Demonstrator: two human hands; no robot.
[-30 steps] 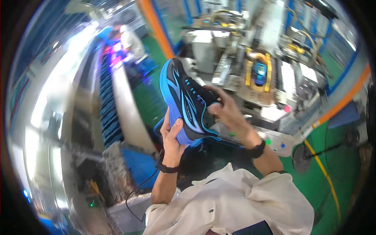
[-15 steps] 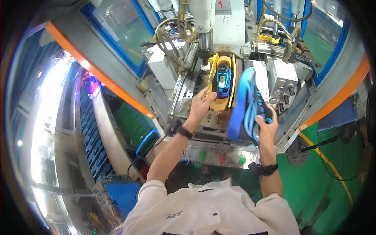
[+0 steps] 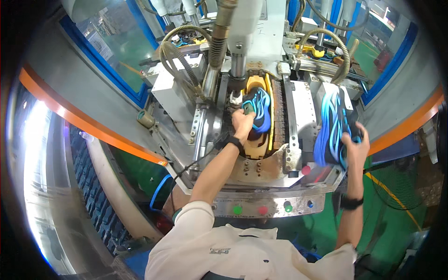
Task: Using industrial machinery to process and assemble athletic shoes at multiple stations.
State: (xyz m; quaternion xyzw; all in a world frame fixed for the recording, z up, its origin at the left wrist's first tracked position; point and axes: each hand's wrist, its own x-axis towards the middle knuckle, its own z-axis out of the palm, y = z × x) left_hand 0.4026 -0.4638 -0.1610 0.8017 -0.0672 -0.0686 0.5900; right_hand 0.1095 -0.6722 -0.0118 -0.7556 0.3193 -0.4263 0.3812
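Shoes occupy both of our hands at the press. Our left hand (image 3: 242, 123) reaches forward into the machine and closes its fingers on the black-and-blue shoe (image 3: 258, 109) that sits in the yellow mould (image 3: 266, 140) at the middle of the bed, directly under the grey vertical ram (image 3: 239, 65). The hand grips the near left side of that shoe, and a dark band circles the wrist just behind it.

Our right hand (image 3: 355, 144) is off to the right, well apart from the mould, and holds a second blue-striped shoe (image 3: 332, 126) tilted on edge, sole side turned toward us, over the right part of the machine. The fingers wrap its lower right edge, so this hand is also closed on its load; a dark band sits on this wrist too.

Along the near face of the steel front panel (image 3: 261, 205) we see a row of buttons (image 3: 262, 210), green, red, green and blue. Ribbed hoses (image 3: 179, 51) loop over the upper left of the machine. An orange rail (image 3: 88, 123) runs along the left, and green floor (image 3: 396, 224) shows at lower right. Our white shirt (image 3: 242, 254) fills the bottom edge.
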